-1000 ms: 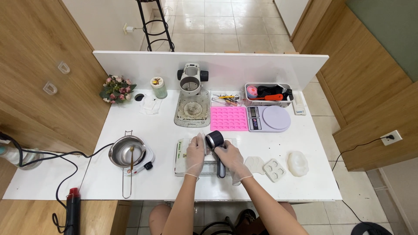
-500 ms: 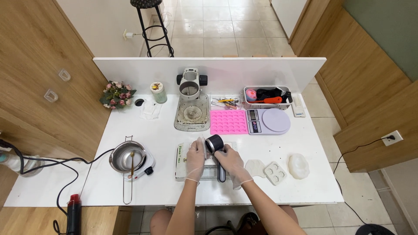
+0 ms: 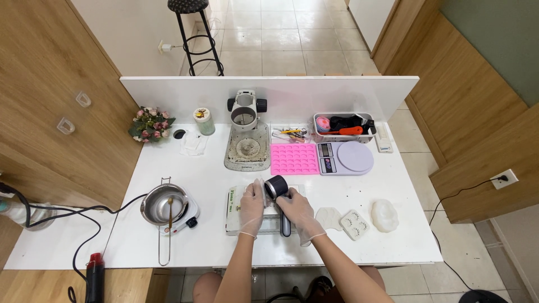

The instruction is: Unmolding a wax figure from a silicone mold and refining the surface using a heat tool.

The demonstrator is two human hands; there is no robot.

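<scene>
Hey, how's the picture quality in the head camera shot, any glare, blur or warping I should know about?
Head view: light is even and soft, with only faint shadows under the left hand and right hand; the white table is bright but not blown out; the steel pot shows a mild sheen; a wide lens bows the wooden walls and table edges; small items are sharp, with no motion blur.

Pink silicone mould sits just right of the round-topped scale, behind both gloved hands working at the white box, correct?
Not quite. In the head view the pink silicone mould sits just left of the scale, not right of it. The rest holds: it lies behind the left hand and right hand at the white box.
</scene>
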